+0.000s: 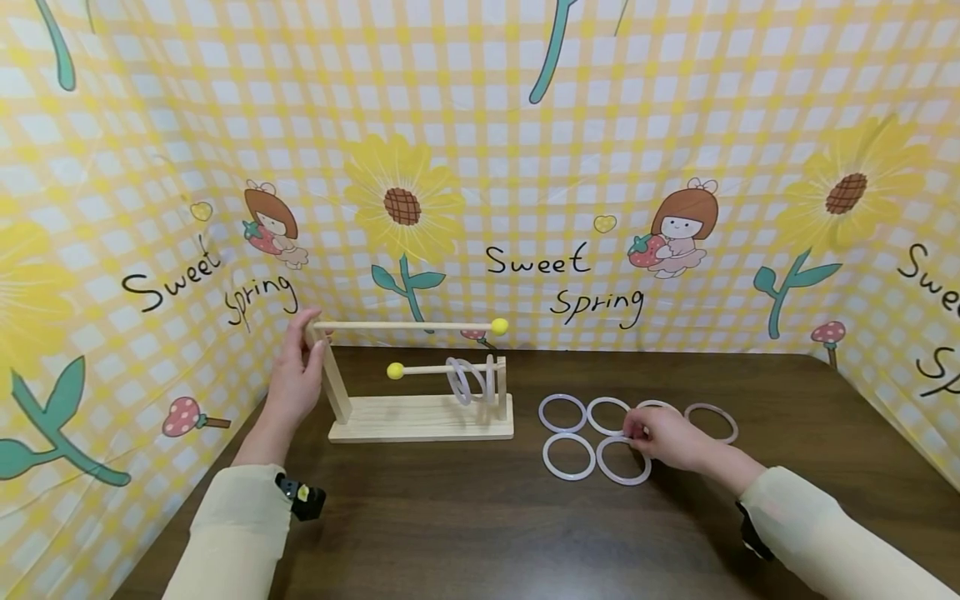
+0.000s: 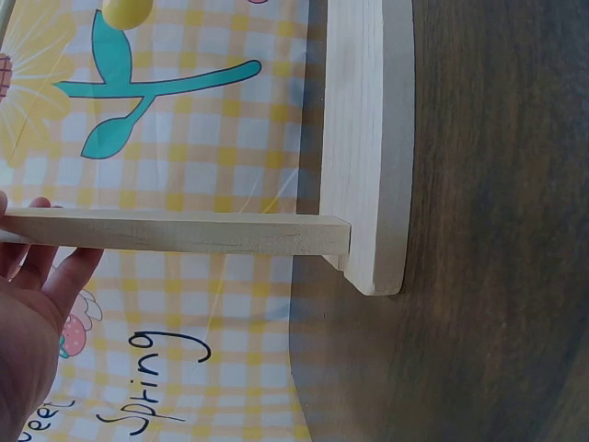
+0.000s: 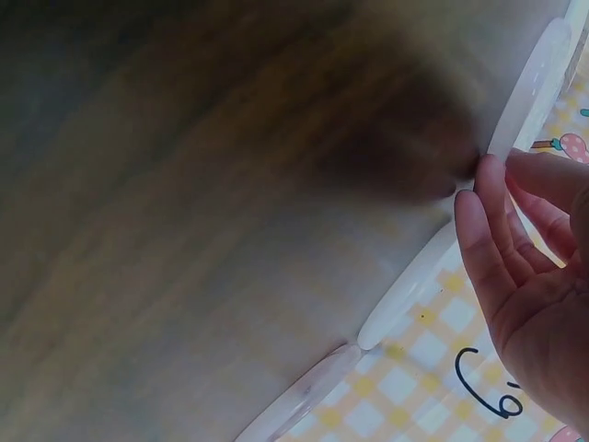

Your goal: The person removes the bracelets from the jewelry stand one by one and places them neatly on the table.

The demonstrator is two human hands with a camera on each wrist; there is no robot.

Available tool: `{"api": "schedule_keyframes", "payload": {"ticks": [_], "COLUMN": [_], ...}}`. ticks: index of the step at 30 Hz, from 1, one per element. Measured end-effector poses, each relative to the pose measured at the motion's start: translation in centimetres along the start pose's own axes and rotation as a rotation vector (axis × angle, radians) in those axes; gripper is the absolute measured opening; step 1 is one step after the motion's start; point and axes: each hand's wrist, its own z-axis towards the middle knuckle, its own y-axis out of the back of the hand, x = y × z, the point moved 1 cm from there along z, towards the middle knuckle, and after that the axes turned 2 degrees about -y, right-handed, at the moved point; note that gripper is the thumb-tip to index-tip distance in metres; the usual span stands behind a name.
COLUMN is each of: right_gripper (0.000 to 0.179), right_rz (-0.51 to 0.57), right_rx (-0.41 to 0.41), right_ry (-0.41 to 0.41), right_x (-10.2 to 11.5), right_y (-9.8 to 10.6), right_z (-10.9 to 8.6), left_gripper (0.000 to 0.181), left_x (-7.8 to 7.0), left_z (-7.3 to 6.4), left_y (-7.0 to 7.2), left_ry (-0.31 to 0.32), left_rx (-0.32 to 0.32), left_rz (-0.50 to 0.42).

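A pale wooden stand (image 1: pixel 420 421) has a tall post (image 2: pixel 202 232) at its left end and a short post at its right. Fingers and thumb of my left hand (image 1: pixel 296 379) hold the top of the tall post. An upper rod (image 1: pixel 412 326) ends in a yellow ball; pale translucent rings (image 1: pixel 459 383) hang on the lower rod (image 1: pixel 426 370), near the short post. Over to the right, my right hand (image 1: pixel 671 435) pinches the rim of a flat pale ring (image 3: pixel 534 87) with its fingertips, partly covering the rings behind it.
Several more pale rings lie flat on the dark wooden table (image 1: pixel 465 533) in two rows, including one at the front left (image 1: pixel 568 477) and one at the far right (image 1: pixel 735 429). A yellow checked cloth (image 1: pixel 480 167) stands behind the table and along its sides.
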Motion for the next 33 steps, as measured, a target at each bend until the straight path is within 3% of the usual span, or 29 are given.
{"api": "schedule_keyframes", "payload": {"ticks": [9, 16, 23, 33], "right_gripper": [0.021, 0.016, 0.011, 0.017], "right_rz": [-0.019, -0.022, 0.135, 0.322], "right_rx": [-0.002, 0.0, -0.024, -0.102], "right_ry": [-0.03, -0.102, -0.155, -0.089], "right_x": [-0.1, 0.5, 2.6, 6.7], "right_y": [-0.3, 0.5, 1.1, -1.1], "right_z": [0.2, 0.3, 1.1, 3.2], "left_gripper": [0.045, 0.044, 0.044, 0.044], "left_x": [0.1, 0.2, 0.0, 0.1], "left_z": [0.1, 0.1, 0.2, 0.0], "left_y": [-0.2, -0.2, -0.2, -0.1], "left_ry": [-0.008, 0.013, 0.013, 0.011], "left_rx": [-0.004, 0.007, 0.005, -0.009], "left_rz": [-0.011, -0.004, -0.009, -0.02]}}
